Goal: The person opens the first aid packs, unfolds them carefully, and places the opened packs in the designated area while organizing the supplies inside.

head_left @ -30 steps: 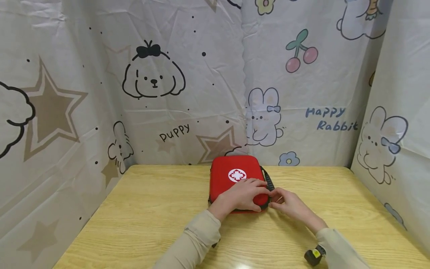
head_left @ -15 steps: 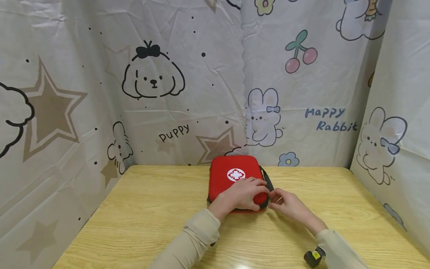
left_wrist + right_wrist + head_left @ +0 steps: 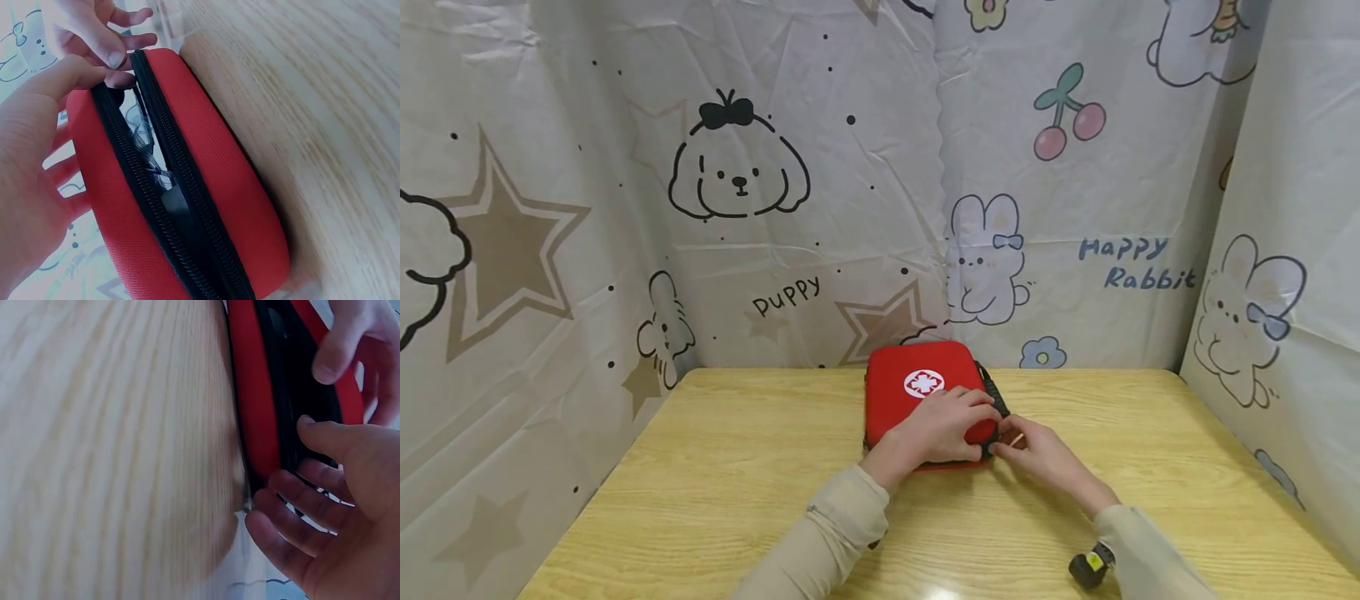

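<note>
A red first aid kit [image 3: 891, 396] with a white cross emblem [image 3: 923, 383] lies on the table near the back wall. My left hand [image 3: 936, 425] grips its lid at the front right corner, thumb by the front edge and fingers over the top. At that same corner, my right hand [image 3: 1048, 457] pinches the zipper with thumb and forefinger; the pull itself is hidden. In the left wrist view the black zipper [image 3: 165, 128] is parted along the near side, and clear plastic wrapping [image 3: 144, 147] shows through the gap.
A black carry strap [image 3: 994, 392] runs along the kit's right side. The wooden table [image 3: 737, 483] ends at a patterned cloth wall [image 3: 880, 208], with more cloth on both sides. A small black wrist device [image 3: 1090, 567] hangs by the right sleeve.
The right thumb has shifted slightly left and inward against the kit's corner. The left hand keeps its hold on the lid, and the whole view has drifted a little.
</note>
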The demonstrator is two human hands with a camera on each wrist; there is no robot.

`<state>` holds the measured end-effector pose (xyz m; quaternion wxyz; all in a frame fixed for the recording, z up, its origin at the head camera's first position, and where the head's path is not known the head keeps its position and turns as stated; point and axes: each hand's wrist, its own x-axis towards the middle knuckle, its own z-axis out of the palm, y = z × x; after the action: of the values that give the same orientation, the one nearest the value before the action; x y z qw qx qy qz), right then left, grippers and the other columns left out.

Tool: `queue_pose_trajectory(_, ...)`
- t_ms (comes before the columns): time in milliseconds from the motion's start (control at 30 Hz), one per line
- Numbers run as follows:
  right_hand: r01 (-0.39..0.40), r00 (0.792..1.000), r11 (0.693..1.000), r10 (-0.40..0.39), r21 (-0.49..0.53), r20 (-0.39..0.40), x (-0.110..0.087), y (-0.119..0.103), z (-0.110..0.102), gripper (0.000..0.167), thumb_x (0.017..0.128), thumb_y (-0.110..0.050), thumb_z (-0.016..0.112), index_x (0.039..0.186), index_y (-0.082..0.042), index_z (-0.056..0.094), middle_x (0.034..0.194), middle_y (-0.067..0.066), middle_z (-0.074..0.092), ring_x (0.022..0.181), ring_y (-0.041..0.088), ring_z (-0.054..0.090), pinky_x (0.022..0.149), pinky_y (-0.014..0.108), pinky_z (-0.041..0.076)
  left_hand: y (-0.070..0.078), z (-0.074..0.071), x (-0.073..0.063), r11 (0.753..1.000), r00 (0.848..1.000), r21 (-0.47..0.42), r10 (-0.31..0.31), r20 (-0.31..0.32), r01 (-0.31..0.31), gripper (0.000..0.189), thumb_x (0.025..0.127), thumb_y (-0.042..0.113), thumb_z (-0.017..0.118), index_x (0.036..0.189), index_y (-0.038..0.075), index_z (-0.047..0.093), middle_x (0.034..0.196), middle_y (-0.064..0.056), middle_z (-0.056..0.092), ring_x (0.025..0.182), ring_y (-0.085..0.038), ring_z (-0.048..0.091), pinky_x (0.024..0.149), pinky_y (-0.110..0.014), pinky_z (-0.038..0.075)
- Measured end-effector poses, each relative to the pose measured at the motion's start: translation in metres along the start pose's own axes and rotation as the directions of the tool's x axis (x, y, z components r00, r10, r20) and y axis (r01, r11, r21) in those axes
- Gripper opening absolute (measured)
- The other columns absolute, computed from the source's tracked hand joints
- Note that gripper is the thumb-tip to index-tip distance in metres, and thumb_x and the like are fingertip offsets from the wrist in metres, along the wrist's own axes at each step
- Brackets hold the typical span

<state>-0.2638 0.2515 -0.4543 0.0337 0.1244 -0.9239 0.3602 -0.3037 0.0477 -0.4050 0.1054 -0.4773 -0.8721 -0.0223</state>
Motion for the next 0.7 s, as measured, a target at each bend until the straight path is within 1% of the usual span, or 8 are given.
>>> queue_pose_trajectory(133, -0.002, 1.0, 1.0, 0.003, 0.015, -0.008, 0.001, -0.002, 0.002, 0.022, 0.091, -0.025, 0.072, 0.103, -0.009, 0.064, 0.093, 0.003, 0.068, 0.083, 0.011, 0.063, 0.072, 0.025, 0.051, -0.002, -0.003, -0.003, 1.0, 0.997, 0.014, 0.027, -0.074, -0.026, 0.04, 0.087, 0.034, 0.069, 0.126, 0.029, 0.065, 0.138, 0.007, 0.057, 0.126, -0.015, 0.052, 0.101, -0.032, 0.048)
queue_pose_trajectory(233, -0.016, 1.0, 0.999, 0.016, 0.038, -0.009, 0.002, -0.004, 0.003, 0.024, 0.09, -0.025, 0.073, 0.103, -0.008, 0.063, 0.093, 0.004, 0.069, 0.081, 0.012, 0.063, 0.07, 0.025, 0.05, -0.004, -0.006, -0.006, 0.999, 0.992, 0.023, 0.036, -0.12, -0.033, 0.039, 0.086, 0.033, 0.069, 0.125, 0.028, 0.066, 0.137, 0.007, 0.057, 0.124, -0.014, 0.054, 0.098, -0.03, 0.049)
queue_pose_trajectory(300, -0.03, 1.0, 0.998, 0.03, 0.055, -0.008, 0.002, -0.005, 0.003, 0.025, 0.089, -0.025, 0.074, 0.104, -0.008, 0.063, 0.092, 0.005, 0.069, 0.08, 0.013, 0.063, 0.067, 0.026, 0.05, -0.006, -0.009, -0.008, 0.999, 0.99, 0.022, 0.034, -0.137, -0.031, 0.039, 0.086, 0.032, 0.069, 0.125, 0.027, 0.065, 0.137, 0.007, 0.057, 0.124, -0.014, 0.054, 0.098, -0.029, 0.049)
queue_pose_trajectory(433, -0.053, 0.999, 0.996, 0.053, 0.074, -0.003, 0.002, -0.006, 0.004, 0.03, 0.089, -0.025, 0.075, 0.11, -0.006, 0.064, 0.094, 0.007, 0.069, 0.079, 0.015, 0.063, 0.064, 0.027, 0.051, -0.009, -0.015, -0.013, 1.0, 0.989, -0.001, 0.013, -0.15, -0.014, 0.039, 0.087, 0.032, 0.07, 0.126, 0.026, 0.064, 0.139, 0.006, 0.056, 0.125, -0.014, 0.053, 0.101, -0.027, 0.048)
queue_pose_trajectory(533, -0.07, 0.998, 0.995, 0.07, 0.073, 0.0, 0.003, -0.006, 0.004, 0.034, 0.088, -0.025, 0.075, 0.113, -0.005, 0.064, 0.095, 0.007, 0.069, 0.08, 0.015, 0.063, 0.064, 0.028, 0.051, -0.011, -0.02, -0.016, 1.0, 0.986, -0.012, 0.002, -0.168, -0.004, 0.039, 0.087, 0.032, 0.071, 0.125, 0.025, 0.063, 0.139, 0.005, 0.055, 0.125, -0.013, 0.053, 0.103, -0.026, 0.047)
queue_pose_trajectory(700, -0.074, 0.997, 0.994, 0.074, 0.077, -0.006, 0.003, -0.004, 0.005, 0.035, 0.088, -0.025, 0.075, 0.114, -0.004, 0.065, 0.094, 0.006, 0.069, 0.081, 0.016, 0.063, 0.066, 0.029, 0.05, -0.017, -0.027, -0.019, 1.0, 0.97, -0.01, 0.019, -0.243, -0.022, 0.039, 0.085, 0.03, 0.073, 0.122, 0.021, 0.063, 0.134, 0.003, 0.057, 0.121, -0.014, 0.055, 0.106, -0.026, 0.044)
